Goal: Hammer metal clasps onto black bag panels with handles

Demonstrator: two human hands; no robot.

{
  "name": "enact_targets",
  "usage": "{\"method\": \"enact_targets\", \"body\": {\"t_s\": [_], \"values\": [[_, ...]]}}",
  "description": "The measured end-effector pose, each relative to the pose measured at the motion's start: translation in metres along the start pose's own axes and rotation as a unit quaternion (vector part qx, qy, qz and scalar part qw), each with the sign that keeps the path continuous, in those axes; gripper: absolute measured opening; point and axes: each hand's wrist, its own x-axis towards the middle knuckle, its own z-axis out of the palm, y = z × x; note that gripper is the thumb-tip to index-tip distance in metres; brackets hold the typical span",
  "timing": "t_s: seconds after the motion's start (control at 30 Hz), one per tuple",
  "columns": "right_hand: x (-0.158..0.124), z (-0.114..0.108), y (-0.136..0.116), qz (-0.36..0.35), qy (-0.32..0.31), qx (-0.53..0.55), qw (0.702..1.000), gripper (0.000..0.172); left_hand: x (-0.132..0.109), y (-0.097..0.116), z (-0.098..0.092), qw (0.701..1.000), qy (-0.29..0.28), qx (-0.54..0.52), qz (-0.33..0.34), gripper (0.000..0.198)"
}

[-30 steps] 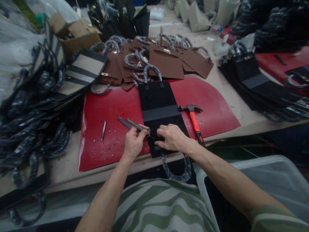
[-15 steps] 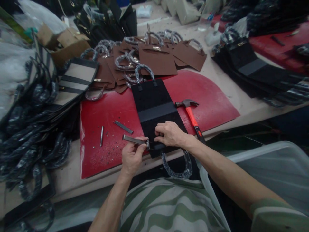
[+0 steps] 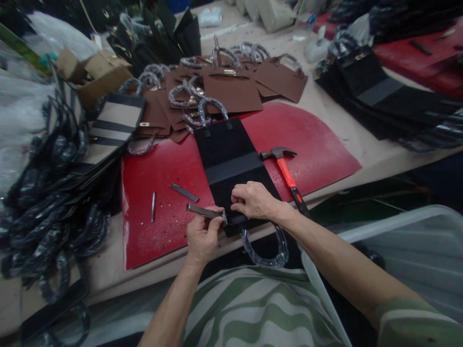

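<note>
A black bag panel piece (image 3: 231,140) lies open across the red mat (image 3: 311,130), with a plastic-wrapped handle at each end. Closed around a metal punch (image 3: 202,210) with a wider toothed-looking end, my left hand (image 3: 203,236) is at the panel's near left edge. The punch is tilted, its wide end close to that edge. My right hand (image 3: 255,200) rests on the near part of the panel with fingers curled in a pinch; what is between them is hidden. To its right lies a claw hammer (image 3: 285,171) with an orange and black handle.
A thin metal rod (image 3: 153,207) and a flat dark strip (image 3: 183,192) lie on the mat's left. Brown bag pieces (image 3: 231,89) pile up behind it. Black bags with wrapped handles (image 3: 43,207) crowd the left; more black panels (image 3: 379,91) lie right. A pale bin (image 3: 415,231) stands below.
My left hand has brought the punch slightly right, nearer the panel's edge. My right hand stays in nearly the same place. The view has shifted a little.
</note>
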Motion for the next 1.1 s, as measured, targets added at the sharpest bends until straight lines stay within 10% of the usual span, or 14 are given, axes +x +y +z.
{"method": "enact_targets", "body": {"t_s": [0.17, 0.3, 0.53, 0.67, 0.73, 0.97, 1.1], "values": [[-0.015, -0.008, -0.006, 0.006, 0.043, 0.04, 0.998, 0.011, 0.0, 0.004, 0.004, 0.992, 0.007, 0.095, 0.088, 0.018], [-0.064, -0.017, -0.031, 0.167, 0.193, 0.107, 0.961, 0.009, 0.003, 0.004, 0.003, 0.989, 0.005, 0.111, 0.102, 0.019], [-0.15, 0.029, -0.059, 0.459, 0.238, 0.34, 0.785, 0.034, 0.006, 0.005, 0.001, 0.99, -0.015, 0.099, 0.096, 0.017], [-0.13, 0.044, -0.061, 0.441, 0.198, 0.606, 0.632, 0.053, 0.009, 0.007, 0.001, 0.99, -0.018, 0.099, 0.096, 0.017], [-0.11, 0.039, -0.062, 0.403, 0.211, 0.655, 0.604, 0.053, 0.015, 0.006, 0.0, 0.99, -0.011, 0.097, 0.101, 0.017], [-0.071, 0.019, -0.049, 0.403, 0.214, 0.625, 0.633, 0.033, 0.044, 0.0, 0.0, 0.991, -0.015, 0.093, 0.095, 0.014], [-0.081, 0.028, -0.037, 0.408, 0.191, 0.529, 0.719, 0.028, 0.043, -0.004, 0.005, 0.986, -0.002, 0.103, 0.133, 0.015]]}}
